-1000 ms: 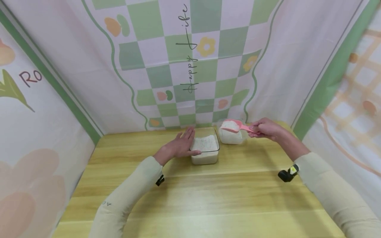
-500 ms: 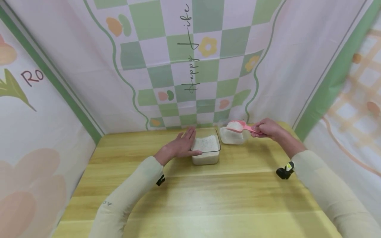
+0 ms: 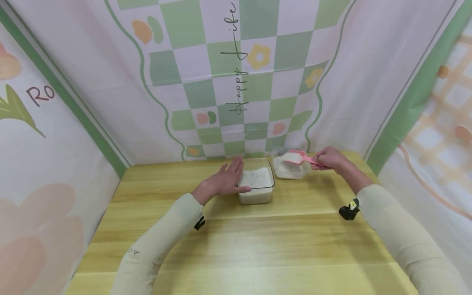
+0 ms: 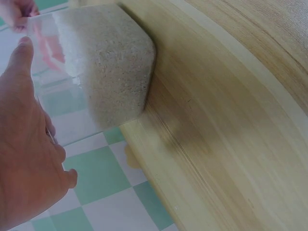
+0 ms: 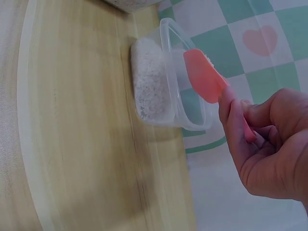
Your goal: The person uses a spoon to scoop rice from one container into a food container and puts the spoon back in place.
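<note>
With its fingers curled round the handle, my right hand [image 3: 327,159] holds a pink scoop [image 5: 202,76] that carries white rice [image 3: 292,157]. The scoop is over the opening of a translucent plastic container [image 3: 289,172], whose lower part holds more rice [image 5: 153,84]. My left hand [image 3: 228,178] lies along the left side of a clear glass container [image 3: 255,198] with a dark rim, fingers straight and thumb at the front edge. Rice [image 4: 115,62] fills much of that container. In the left wrist view, the left hand [image 4: 29,139] is beside the glass wall.
Both containers stand side by side near the back edge of a wooden table [image 3: 236,246]. A green and white checked cloth [image 3: 228,82] hangs right behind them. More printed cloth [image 3: 48,184] closes off the left side, and another [image 3: 435,155] the right.
My right hand has shifted the loaded scoop slightly to the right over the plastic container, and the scoop's angle has altered a little. The left hand stays against the glass container.
</note>
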The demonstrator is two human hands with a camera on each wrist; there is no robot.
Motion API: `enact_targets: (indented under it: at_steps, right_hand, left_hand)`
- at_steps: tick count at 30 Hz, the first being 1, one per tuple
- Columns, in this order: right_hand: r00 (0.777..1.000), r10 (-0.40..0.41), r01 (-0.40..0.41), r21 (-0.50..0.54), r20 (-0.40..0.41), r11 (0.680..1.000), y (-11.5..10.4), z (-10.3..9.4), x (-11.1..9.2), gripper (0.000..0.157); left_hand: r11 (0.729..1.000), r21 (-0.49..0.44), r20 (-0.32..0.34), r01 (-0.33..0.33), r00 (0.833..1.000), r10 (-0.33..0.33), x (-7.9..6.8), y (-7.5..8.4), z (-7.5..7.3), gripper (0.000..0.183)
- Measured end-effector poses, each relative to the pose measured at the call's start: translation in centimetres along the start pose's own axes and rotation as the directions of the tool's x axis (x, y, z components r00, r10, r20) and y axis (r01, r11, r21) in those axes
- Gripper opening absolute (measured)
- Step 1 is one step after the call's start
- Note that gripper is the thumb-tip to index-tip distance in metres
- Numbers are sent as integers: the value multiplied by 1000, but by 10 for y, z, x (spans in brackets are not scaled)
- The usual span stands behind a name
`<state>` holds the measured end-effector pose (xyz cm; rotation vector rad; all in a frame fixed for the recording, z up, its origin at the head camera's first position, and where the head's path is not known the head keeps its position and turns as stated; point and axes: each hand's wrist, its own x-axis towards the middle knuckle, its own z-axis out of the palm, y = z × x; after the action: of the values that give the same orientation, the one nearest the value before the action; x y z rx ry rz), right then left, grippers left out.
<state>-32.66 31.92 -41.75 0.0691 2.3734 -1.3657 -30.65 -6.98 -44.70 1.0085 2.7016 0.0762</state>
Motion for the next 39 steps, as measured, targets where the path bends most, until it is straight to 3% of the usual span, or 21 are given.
enact_targets:
  at_steps: [8,28,33,39]
  right_hand:
    - [1000,12,-13,-36,-25,999,-3,1,3,42]
    - [991,-59,35,-200,-116,979,-10,7,2,35]
    - [986,-87,41,-298,-144,954,-10,8,2,30]
    - [977,-135,47,-449,-167,893,-12,11,-1,26]
  left_hand:
    - [1000,-8,4,-4,1000,4,0,-1,0,105]
    - [1000,-10,8,5,1000,-5,-1,2,-2,105]
    - [1000,-5,7,4,1000,-4,-1,2,-2,105]
    - [1000,-2,7,7,1000,-7,-1,3,-1,104]
